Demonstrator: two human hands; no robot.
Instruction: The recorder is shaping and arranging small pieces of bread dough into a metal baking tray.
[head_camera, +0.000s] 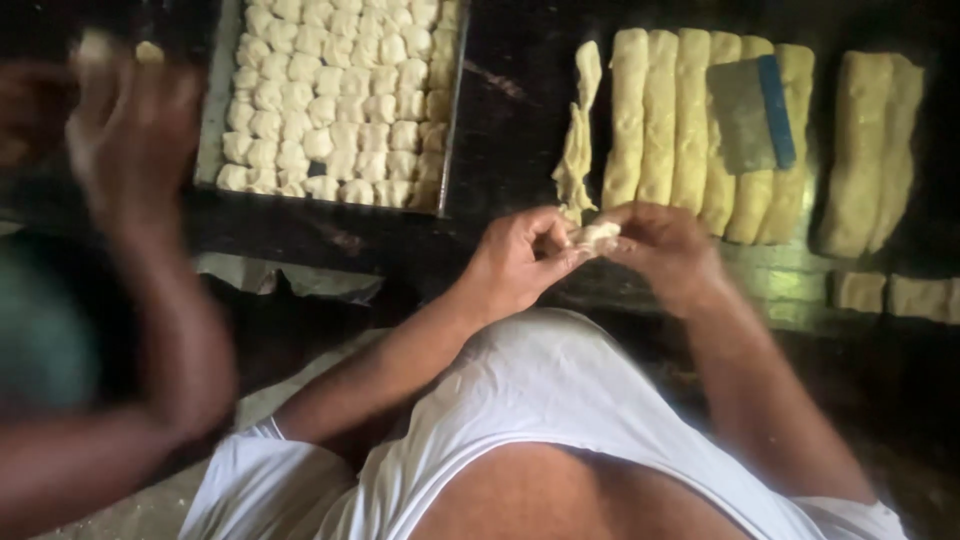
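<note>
My left hand (520, 262) and my right hand (668, 250) meet in front of my chest over the dark table edge. Both pinch one small pale dough piece (597, 236) between their fingertips. Just beyond my hands lie several long dough logs (660, 115) side by side. A thin twisted dough strip (578, 150) lies at their left. A flat metal scraper with a blue handle (755, 112) rests on top of the logs.
A metal tray (210, 130) packed with several rows of small dough pieces stands at the back left. Another person's hand (130, 130), blurred, holds dough at the far left. More dough logs (870, 150) and cut pieces (900, 295) lie at the right.
</note>
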